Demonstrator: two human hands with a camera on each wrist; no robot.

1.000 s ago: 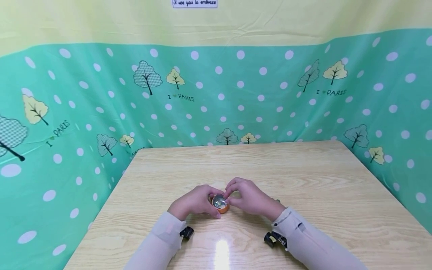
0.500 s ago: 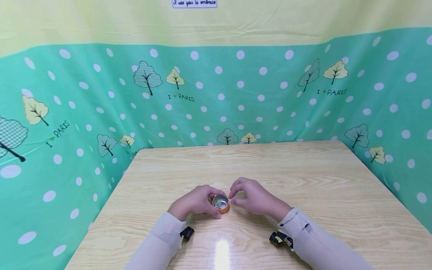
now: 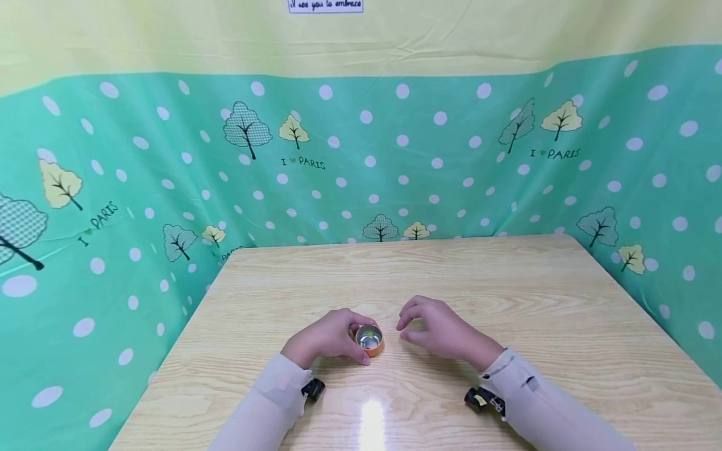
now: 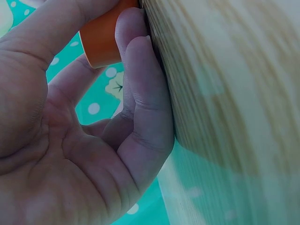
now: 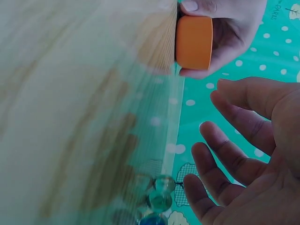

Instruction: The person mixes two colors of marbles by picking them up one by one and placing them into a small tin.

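We look down at a person's two hands over a pale wood-grain table (image 3: pixel 316 275), backed by teal polka-dot cloth (image 3: pixel 395 181). Near the middle, the left hand (image 3: pixel 333 338) holds a small orange cup (image 5: pixel 194 43) with a shiny metallic inside. The thumb presses its near side and a finger reaches round the far side, a grip that seems meant to steady it while leaving its upturned mouth uncovered. We see a greenish glint inside but cannot tell what makes it. The right hand (image 3: pixel 442 329) is just beside the cup, not touching it; its fingers are spread, gently bent and holding nothing. From its wrist view we find glass marbles (image 5: pixel 160 200) grouped on the table, probably within easy reach.
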